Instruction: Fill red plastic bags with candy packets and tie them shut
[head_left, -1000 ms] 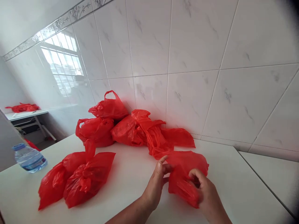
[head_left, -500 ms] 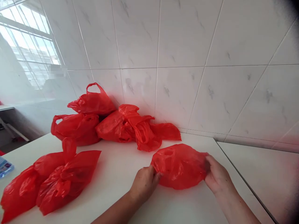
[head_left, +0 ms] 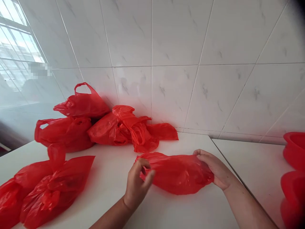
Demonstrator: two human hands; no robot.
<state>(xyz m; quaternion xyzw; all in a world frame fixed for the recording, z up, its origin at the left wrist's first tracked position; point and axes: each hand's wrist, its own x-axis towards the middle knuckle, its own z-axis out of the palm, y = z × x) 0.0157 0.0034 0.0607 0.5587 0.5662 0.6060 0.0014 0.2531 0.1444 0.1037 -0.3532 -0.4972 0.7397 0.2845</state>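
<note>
A red plastic bag [head_left: 176,176], creased and stretched sideways, is between my two hands just over the white tabletop. My left hand [head_left: 139,181] has its fingers curled over the bag's left end, with the thumb held apart and red film showing inside the grip. At the other end, my right hand [head_left: 212,167] grips the bag, its fingers partly behind the film. Whether anything lies inside this bag I cannot tell.
Against the tiled wall lie several red bags: a stacked pair with handles [head_left: 82,103] and a crumpled bunch [head_left: 124,127]. Knotted red bags [head_left: 54,187] rest at the front left. Red rounded containers [head_left: 294,152] stand at the right edge, beyond the table seam [head_left: 228,162].
The bag has gone from a rounded puff to a longer, flatter shape. My left hand has moved left and its thumb has lifted away. The view has turned right, bringing in the red containers.
</note>
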